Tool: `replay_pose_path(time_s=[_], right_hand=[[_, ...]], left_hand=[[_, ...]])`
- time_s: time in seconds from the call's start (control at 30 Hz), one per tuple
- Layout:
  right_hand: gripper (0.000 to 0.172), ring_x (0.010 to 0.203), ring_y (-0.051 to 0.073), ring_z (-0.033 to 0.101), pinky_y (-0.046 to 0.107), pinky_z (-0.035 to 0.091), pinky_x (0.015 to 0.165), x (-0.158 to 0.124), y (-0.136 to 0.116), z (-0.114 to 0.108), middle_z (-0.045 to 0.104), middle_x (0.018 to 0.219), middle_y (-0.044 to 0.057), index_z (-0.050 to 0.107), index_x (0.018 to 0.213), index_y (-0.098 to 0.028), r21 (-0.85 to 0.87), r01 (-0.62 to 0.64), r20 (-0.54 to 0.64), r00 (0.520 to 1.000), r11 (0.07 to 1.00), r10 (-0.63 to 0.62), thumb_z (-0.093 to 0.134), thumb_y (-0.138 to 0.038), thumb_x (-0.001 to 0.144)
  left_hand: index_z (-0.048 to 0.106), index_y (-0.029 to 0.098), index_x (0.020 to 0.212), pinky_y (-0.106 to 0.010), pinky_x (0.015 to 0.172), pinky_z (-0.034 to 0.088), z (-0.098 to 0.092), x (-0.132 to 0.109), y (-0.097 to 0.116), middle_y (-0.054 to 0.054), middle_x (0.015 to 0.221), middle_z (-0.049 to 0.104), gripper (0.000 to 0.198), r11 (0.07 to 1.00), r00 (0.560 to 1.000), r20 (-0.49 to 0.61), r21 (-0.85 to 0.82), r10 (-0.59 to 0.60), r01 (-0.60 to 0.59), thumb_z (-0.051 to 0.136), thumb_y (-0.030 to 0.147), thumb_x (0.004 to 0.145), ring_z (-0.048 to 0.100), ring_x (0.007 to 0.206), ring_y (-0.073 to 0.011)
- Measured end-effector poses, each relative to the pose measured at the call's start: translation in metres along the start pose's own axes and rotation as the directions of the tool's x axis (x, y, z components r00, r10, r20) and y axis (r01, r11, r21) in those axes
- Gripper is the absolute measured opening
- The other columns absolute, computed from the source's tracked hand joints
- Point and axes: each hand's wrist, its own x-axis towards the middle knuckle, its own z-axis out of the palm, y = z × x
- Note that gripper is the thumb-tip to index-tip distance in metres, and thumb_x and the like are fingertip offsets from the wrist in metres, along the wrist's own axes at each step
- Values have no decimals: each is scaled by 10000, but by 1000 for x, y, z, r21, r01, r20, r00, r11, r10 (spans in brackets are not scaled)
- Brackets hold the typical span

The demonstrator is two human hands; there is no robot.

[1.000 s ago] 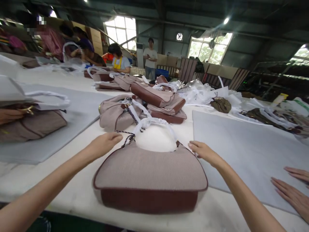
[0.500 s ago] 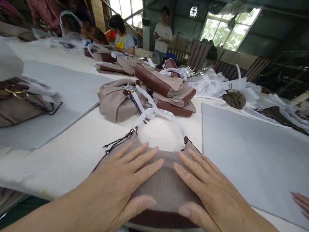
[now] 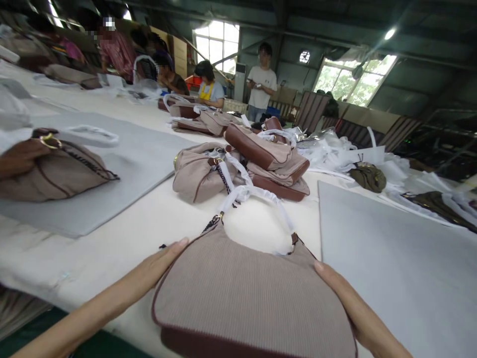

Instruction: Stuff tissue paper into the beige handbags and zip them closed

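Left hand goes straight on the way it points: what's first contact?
The nearest bag; the left hand looks right against its upper left edge. Past that, the line seems to run to the black cord, though depth is unclear.

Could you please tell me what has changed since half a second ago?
The left hand and right hand moved apart, from flat on the bag to its side edges; whether they hold it is unclear. The bag stays on the table; the pile of bags behind looks unchanged.
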Motion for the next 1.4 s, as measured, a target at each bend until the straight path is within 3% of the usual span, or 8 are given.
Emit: replay_pose_path(time_s=[0.13,0.33,0.5,0.73,1.0,1.13,1.27,1.4], right_hand=[[511,895,284,741,393,588,844,6,2,12,769,1020,127,758,1051,-183,313,-265,312,936,912,164,669,-637,834],[455,723,194,695,268,557,659,2,-27,16,751,853,42,713,1013,-180,346,-2,232,969,938,-84,891,-426,673],[563,772,170,681,237,543,688,9,-91,12,749,944,17,656,1059,-219,322,417,-18,900,850,-435,936,-373,596],[476,1102,270,655,428,517,1008,37,-90,-14,730,1164,62,693,1102,-250,-18,772,-11,635,635,-773,853,-412,683],[359,1164,294,673,505,502,1068,51,-9,-27,748,1151,89,794,939,-230,-514,719,390,681,467,-619,469,-375,893],[311,982,230,739,392,601,919,22,-61,-4,768,1076,66,752,999,-226,-631,763,282,390,136,-876,447,-260,945],[274,1248,207,618,390,473,1119,4,-117,45,684,1293,91,671,1211,-200,-630,743,281,-55,-228,-958,512,-177,989],[414,1420,345,434,624,412,1100,36,-103,76,528,1489,120,556,1406,-217,-712,606,407,-55,-355,-912,471,-322,1014]], left_hand=[[766,232,1073,-363,985,553,7,-7,-1,-95,1182,749,638,892,943,290,-363,-165,268,586,770,782,691,1134,-300],[717,187,1133,-331,758,626,6,-21,50,-117,1072,772,541,774,901,406,-518,-151,363,816,520,718,751,883,-267],[663,222,1171,-280,742,594,-14,-18,112,-51,1028,758,581,848,954,93,-489,285,-205,872,441,674,720,853,-224],[635,190,1222,-413,1136,416,-37,-9,94,-85,1253,676,433,589,587,-54,122,808,-799,690,355,826,575,1248,-294],[729,272,1169,-364,1090,469,-30,-16,8,4,1258,722,486,650,830,310,517,464,-556,453,144,790,642,1227,-234],[746,224,1038,-306,944,532,-20,-30,65,-19,1044,787,329,675,761,25,443,649,-590,459,324,912,728,994,-223],[710,167,1127,-297,1018,496,17,-24,115,-63,1140,759,314,457,456,-117,441,882,-772,453,239,961,693,1081,-192],[608,182,1323,-518,1139,404,61,0,106,-111,1388,633,396,234,414,111,681,904,-694,480,395,1014,546,1325,-280]])
